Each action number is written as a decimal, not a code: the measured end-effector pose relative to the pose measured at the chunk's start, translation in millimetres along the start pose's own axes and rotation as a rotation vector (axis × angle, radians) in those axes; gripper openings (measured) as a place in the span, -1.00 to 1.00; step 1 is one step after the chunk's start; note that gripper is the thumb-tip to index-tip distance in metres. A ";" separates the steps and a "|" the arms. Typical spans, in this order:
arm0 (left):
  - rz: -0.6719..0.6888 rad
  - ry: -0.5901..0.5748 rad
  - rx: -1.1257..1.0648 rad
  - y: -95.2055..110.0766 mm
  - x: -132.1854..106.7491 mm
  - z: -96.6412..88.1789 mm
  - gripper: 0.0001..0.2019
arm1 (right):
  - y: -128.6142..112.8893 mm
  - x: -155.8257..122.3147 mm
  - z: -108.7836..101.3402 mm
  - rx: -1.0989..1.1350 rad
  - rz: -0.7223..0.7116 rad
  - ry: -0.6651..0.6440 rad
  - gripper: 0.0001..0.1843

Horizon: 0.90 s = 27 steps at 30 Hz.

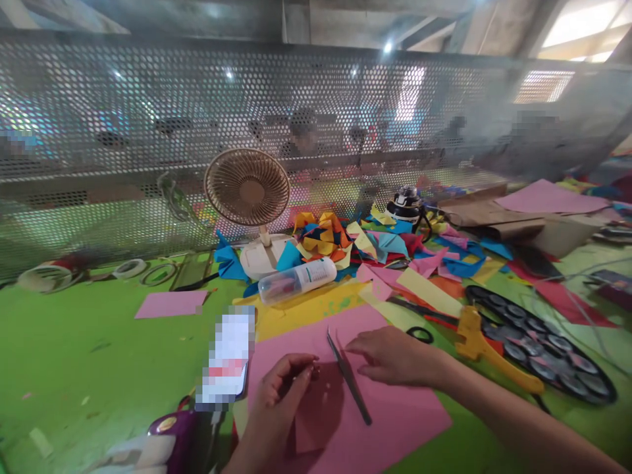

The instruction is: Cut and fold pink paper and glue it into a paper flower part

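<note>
My left hand (280, 398) is closed, thumb and forefinger pinching a tiny shiny piece (315, 370) too small to name. Below it lies a darker pink square (316, 431), partly in shadow, on a large pink paper sheet (409, 424). Metal tweezers (351, 382) rest on that sheet between my hands, points away from me. Just right of the tweezers, my right hand (390, 355) lies low over the paper, fingers stretched out and apart, with nothing visible in them.
A phone (230, 355) and a purple object (172, 438) lie left. A clear bottle (297, 281), fan (251, 197) and coloured paper scraps (323, 237) stand behind. Right are a yellow tool (486, 349), a black tray of round cups (548, 349) and a black ring (419, 335).
</note>
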<state>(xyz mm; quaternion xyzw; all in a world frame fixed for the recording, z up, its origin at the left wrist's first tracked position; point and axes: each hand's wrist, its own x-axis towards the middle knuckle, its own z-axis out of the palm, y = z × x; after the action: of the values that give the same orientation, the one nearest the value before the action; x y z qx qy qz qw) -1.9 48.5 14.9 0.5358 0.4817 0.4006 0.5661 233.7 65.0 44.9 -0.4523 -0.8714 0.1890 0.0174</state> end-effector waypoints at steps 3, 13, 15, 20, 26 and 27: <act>0.148 -0.144 0.269 0.0 -0.6 -4.4 -0.81 | -7.9 1.1 6.1 -0.034 0.125 0.045 -0.51; 0.673 -0.429 1.201 -25.4 -6.4 -0.7 -0.30 | -27.5 4.7 25.1 -0.128 0.247 0.026 -0.74; 0.692 -0.432 1.270 -24.8 -7.6 0.0 -0.33 | -23.4 4.7 24.0 -0.128 0.273 0.022 -0.75; 0.661 -0.462 1.325 -18.7 -8.1 -0.1 -0.36 | -3.6 -11.3 20.4 -0.127 0.339 0.041 -0.79; 0.657 -0.468 1.306 -16.5 -10.0 -0.6 -0.38 | 25.5 -38.9 19.3 -0.163 0.513 0.073 -0.76; 0.649 -0.470 1.306 -16.0 -10.7 -0.4 -0.38 | 28.8 -40.8 18.8 -0.173 0.539 0.084 -0.76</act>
<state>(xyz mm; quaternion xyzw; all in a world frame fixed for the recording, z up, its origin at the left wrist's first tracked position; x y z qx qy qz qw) -5.6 36.6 0.3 0.9473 0.3061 0.0565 0.0762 276.6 41.7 23.2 -0.6751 -0.7310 0.0928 -0.0363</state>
